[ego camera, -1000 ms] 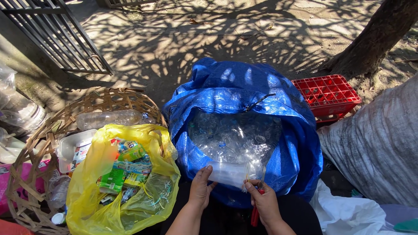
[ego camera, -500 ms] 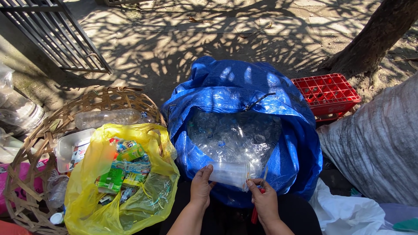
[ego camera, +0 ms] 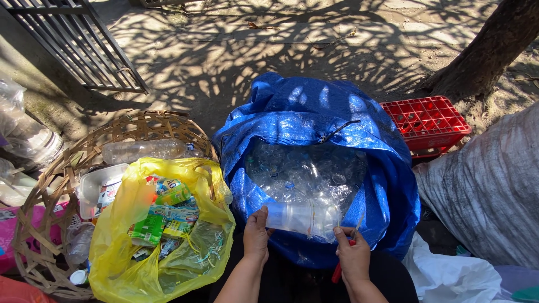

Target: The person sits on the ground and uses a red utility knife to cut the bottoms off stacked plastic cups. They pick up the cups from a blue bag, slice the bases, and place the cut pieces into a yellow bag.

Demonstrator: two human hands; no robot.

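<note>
The left hand (ego camera: 255, 235) pinches a clear plastic cup (ego camera: 300, 217) over the nearly full blue sack (ego camera: 314, 118), the right hand (ego camera: 352, 255) closes on a small cutter (ego camera: 343, 259), label work seemingly unfinished.

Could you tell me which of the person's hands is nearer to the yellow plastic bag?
Left. The left hand grips one end of the clear plastic cup just beside the yellow plastic bag; the right hand is at the cup's far end, farther from the bag.

Both forearms are bare to the elbow with no sleeves showing, and dark clothing covers the lap.
</note>
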